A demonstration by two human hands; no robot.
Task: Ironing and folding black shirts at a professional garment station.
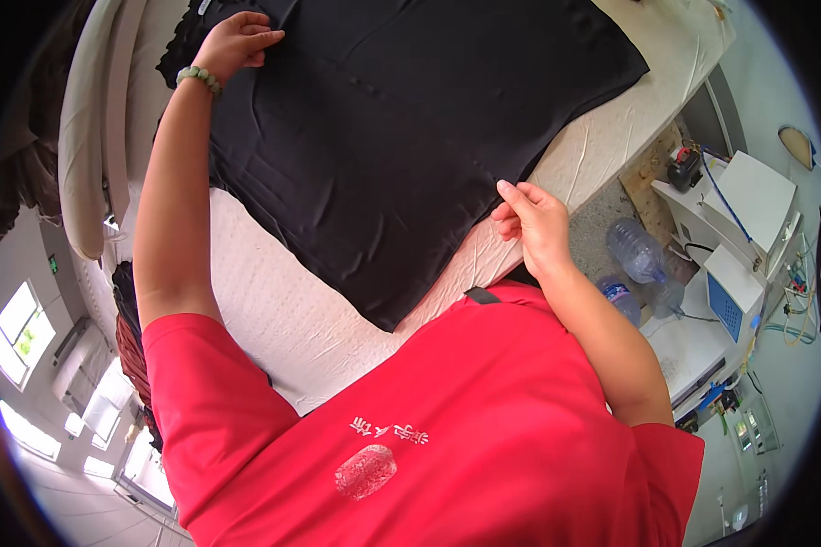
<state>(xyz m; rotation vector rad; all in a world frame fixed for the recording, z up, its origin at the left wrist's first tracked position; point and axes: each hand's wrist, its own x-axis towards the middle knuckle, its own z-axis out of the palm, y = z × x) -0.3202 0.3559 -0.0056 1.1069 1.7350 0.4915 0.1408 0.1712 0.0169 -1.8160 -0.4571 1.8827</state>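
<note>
A large black cloth [365, 155], thin and lightly creased, lies spread over a pale padded table; its near corner points toward me. At the upper left, my left hand [239, 43] is over the cloth with its fingers curled and thumb pressed in. Whether cloth is caught between those fingertips is hidden. On the other side, my right hand [534, 219] pinches the cloth's right edge between thumb and forefinger. A ruffled edge and a small white tag show near my left wrist.
The pale table cover [274, 264] is wrinkled and borders my body. A long padded white roll [87, 137] stands at the left. Right of the table are large clear plastic bottles [636, 251] on the floor and a white equipment stand [753, 196] with cables.
</note>
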